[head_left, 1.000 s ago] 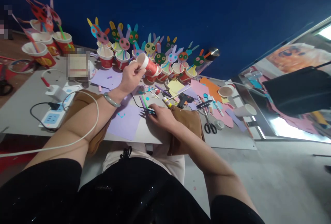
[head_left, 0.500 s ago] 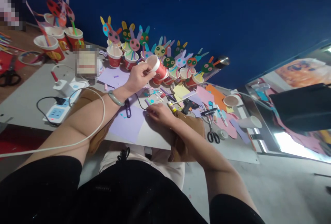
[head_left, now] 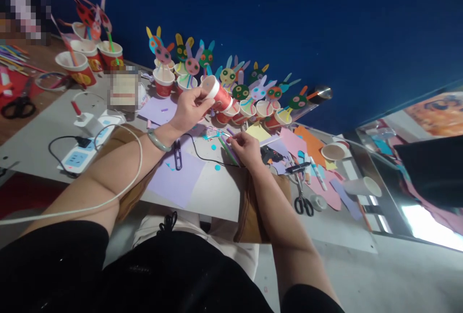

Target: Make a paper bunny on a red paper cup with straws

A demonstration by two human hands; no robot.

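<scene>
My left hand point(head_left: 191, 110), with a bangle on its wrist, grips a red paper cup point(head_left: 221, 98) by its white rim; the cup is tilted above the table. My right hand point(head_left: 244, 148) is low over the table, thumb and fingertips pressed together at the end of a thin item that I cannot make out. Beside its fingers lie a green strip point(head_left: 226, 150) and small blue paper circles point(head_left: 217, 168). Behind the held cup stand several red cups with colourful paper rabbit heads point(head_left: 258, 92) on straws.
A purple sheet point(head_left: 177, 180) lies near the front edge, a power strip point(head_left: 77, 154) at left. To the right are a black glue gun point(head_left: 269, 154), scissors point(head_left: 303, 205), tape point(head_left: 319, 202), coloured paper point(head_left: 309, 142) and a white cup point(head_left: 363, 186). A white cable point(head_left: 135, 173) crosses my left forearm.
My right hand has moved away from me and to the right, to the small items behind the blue circles. My left hand still holds the cup, which has tilted slightly.
</scene>
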